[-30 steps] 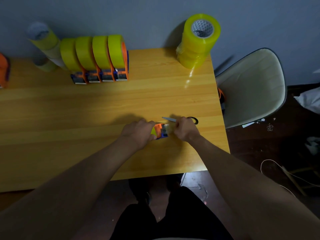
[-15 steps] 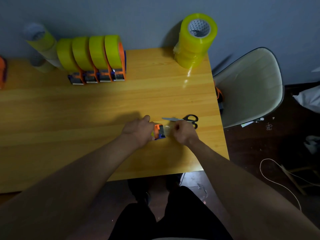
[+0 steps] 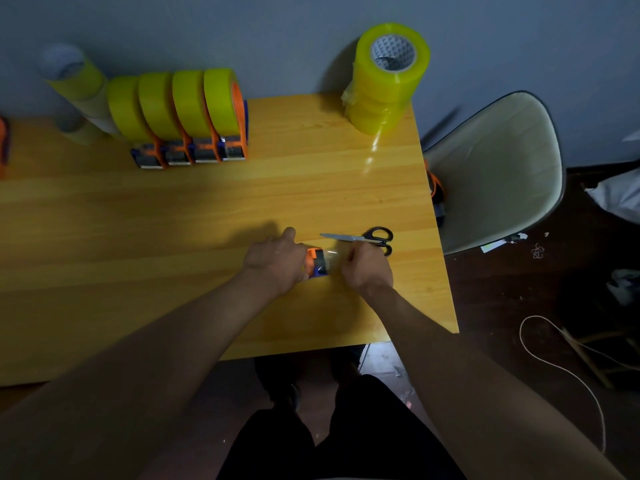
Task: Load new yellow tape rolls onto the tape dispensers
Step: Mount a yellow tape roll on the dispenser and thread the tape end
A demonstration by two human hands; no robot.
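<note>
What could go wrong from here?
1. The right hand pulls a clear tape strip from the dispenser; it may stick to itself or the table.
2. The scissors lie just past that hand; the knuckles might knock them.
3. The left hand hides the roll; seating unverifiable.

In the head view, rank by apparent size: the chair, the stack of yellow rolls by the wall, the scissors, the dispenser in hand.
1. chair
2. stack of yellow rolls
3. scissors
4. dispenser, unsure: the left hand and right hand cover much of it.
</note>
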